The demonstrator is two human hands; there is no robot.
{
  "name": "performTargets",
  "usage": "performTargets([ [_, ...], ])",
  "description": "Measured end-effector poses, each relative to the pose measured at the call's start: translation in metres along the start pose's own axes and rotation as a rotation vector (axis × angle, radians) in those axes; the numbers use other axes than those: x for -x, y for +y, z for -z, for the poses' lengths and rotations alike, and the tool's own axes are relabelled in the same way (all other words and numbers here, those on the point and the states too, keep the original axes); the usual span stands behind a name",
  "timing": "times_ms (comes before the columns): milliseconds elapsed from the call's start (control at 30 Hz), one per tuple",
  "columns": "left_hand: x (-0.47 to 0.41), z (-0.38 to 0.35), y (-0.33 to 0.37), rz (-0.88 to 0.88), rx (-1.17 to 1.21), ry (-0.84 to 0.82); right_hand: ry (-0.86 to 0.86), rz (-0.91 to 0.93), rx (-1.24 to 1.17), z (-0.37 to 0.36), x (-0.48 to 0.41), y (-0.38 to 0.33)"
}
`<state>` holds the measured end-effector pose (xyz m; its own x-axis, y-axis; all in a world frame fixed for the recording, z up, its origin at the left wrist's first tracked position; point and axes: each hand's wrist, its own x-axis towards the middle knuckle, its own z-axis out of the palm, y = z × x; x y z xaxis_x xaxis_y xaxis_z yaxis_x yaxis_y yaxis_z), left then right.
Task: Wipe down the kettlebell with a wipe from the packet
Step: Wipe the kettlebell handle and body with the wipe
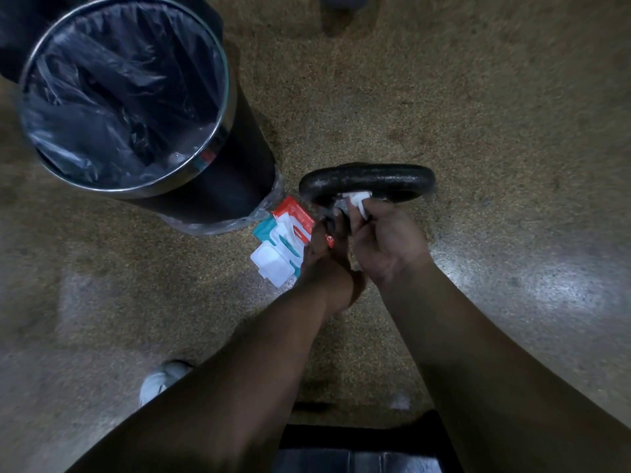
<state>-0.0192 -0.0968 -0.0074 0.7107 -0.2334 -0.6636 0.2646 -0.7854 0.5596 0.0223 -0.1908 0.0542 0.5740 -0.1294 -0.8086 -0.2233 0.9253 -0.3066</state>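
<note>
Near the middle of the frame, a little to the right, the black kettlebell (367,181) stands on the speckled floor (478,114), and mostly its thick handle is visible from above. The right hand (386,240) is closed on a crumpled white wipe (356,201) and presses it against the near side of the handle. The left hand (324,264) reaches down just beside it, and its fingers seem to hold the body of the kettlebell to steady it, but they are partly hidden, so I cannot tell how firmly it grips.

The packet (285,240) of wipes lies on the floor to the left of the hands with its white lid open, close to the foot of the bin (133,97) in the upper left of the frame.

I judge that the wiping step is now in hand and is only partly done. The next move probably calls for sliding the wipe along the handle and then down around the body, while the other hand keeps the weight from rolling.
</note>
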Motion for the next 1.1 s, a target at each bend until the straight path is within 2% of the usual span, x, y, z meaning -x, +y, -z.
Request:
performTargets([
  [167, 0.002, 0.005, 0.003, 0.017, -0.121, 0.004, -0.053, -0.022, 0.014, 0.008, 0.003, -0.007],
  [367, 0.001, 0.003, 0.000, -0.006, -0.041, 0.008, -0.031, -0.003, 0.018, 0.003, -0.001, -0.003],
  [500, 0.000, 0.003, 0.004, 0.035, -0.092, 0.004, -0.077, -0.026, -0.013, 0.009, 0.004, -0.006],
  [600, 0.000, 0.003, 0.003, 0.024, -0.034, 0.008, -0.037, -0.014, -0.003, 0.001, 0.002, -0.010],
  [700, -0.001, 0.001, 0.001, 0.018, 0.161, 0.054, -0.020, -0.019, -0.002, -0.002, 0.003, -0.001],
  [833, -0.007, -0.002, -0.002, -0.006, -0.041, 0.049, -0.070, -0.039, 0.011, 0.005, 0.006, -0.001],
  [1000, -0.005, -0.003, -0.005, 0.007, 0.226, 0.060, -0.018, -0.043, 0.038, -0.009, 0.006, -0.002],
  [1100, -0.004, -0.002, 0.001, 0.004, 0.103, 0.057, -0.035, -0.043, -0.006, -0.006, 0.011, 0.003],
])
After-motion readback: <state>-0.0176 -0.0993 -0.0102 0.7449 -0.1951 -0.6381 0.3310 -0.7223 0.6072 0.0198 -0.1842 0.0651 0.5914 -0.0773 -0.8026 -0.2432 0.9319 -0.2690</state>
